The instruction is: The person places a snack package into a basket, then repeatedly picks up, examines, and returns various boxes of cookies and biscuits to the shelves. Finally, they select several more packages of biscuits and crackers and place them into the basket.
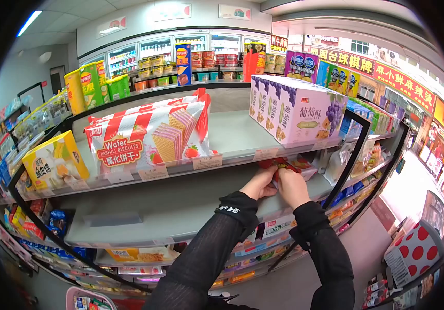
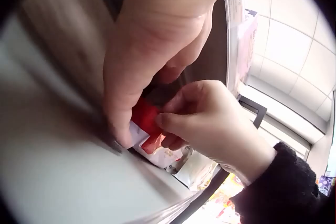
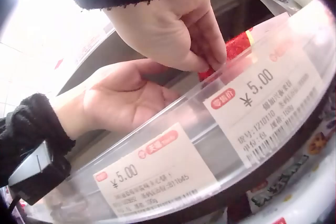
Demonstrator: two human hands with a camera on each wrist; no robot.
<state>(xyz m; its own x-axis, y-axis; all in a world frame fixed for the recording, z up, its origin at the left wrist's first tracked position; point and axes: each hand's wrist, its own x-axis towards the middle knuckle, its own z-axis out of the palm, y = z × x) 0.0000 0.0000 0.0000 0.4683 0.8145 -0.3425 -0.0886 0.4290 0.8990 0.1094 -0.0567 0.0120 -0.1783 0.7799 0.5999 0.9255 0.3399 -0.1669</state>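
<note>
A red package [image 1: 288, 164] lies on the second shelf at its right part, under the upper shelf with the purple grape box [image 1: 298, 109]. The right hand [image 1: 292, 187] pinches its near edge between thumb and fingers; in the left wrist view this hand [image 2: 207, 124] grips the red wrapper [image 2: 145, 116]. Beside it, the left hand [image 1: 261, 184] reaches to the same package, its fingers partly hidden. In the right wrist view the left hand [image 3: 126, 98] is palm up with relaxed fingers, and the right hand [image 3: 168, 32] holds the red edge [image 3: 239, 46] behind the price strip.
Striped wafer bags [image 1: 147, 135] and a yellow box [image 1: 56, 161] stand on the upper shelf. A clear strip with price tags [image 3: 257, 108] runs along the shelf edge. Black frame bars [image 1: 353, 160] rise at the right. A pink basket [image 1: 90, 299] is at the lower left.
</note>
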